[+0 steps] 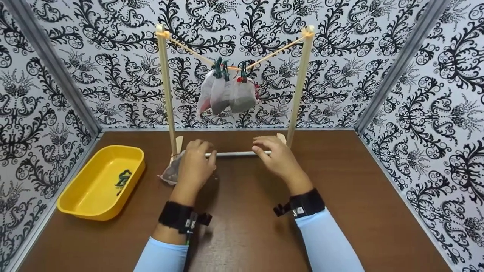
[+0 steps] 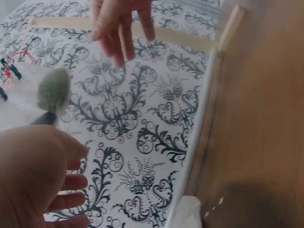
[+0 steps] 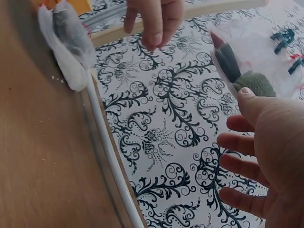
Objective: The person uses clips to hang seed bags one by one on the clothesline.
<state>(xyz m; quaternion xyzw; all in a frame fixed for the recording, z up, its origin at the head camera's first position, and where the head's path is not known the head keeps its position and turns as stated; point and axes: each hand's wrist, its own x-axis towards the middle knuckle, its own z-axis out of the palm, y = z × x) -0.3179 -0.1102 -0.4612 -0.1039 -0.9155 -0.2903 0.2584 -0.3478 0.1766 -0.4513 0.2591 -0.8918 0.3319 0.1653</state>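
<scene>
Mesh bags point(image 1: 221, 96) hang clustered at the low point of an orange cord point(image 1: 234, 68), held by green clips point(image 1: 244, 71). The bags overlap, so their exact number cannot be confirmed; at least three are visible. Contents show through the mesh as red, dark and greenish shapes and cannot be identified. The left hand point(image 1: 196, 162) covers part of a lying bag point(image 1: 171, 173) at the foot of the left post point(image 1: 166, 90); the right wrist view shows dark contents there with a pale bundle point(image 3: 71, 73), and whether this is one bag or two cannot be told. In the left wrist view the same spot is cut off by the lower edge.

Left hand: thumb and fingers apart, near the white rod point(image 1: 238, 154). Right hand point(image 1: 275, 153): thumb and fingers apart, near the foot of the right post point(image 1: 300, 87), below the hanging bags. The hands stand well apart, the rod's middle stretch exposed between them. Bare tabletop point(image 1: 242, 226) runs between the forearms and out to the right-hand wall.

Yellow tray point(image 1: 98, 185), left of the frame, near the left table edge: dark green clips point(image 1: 123, 178) lie bunched toward its right side, count unclear
</scene>
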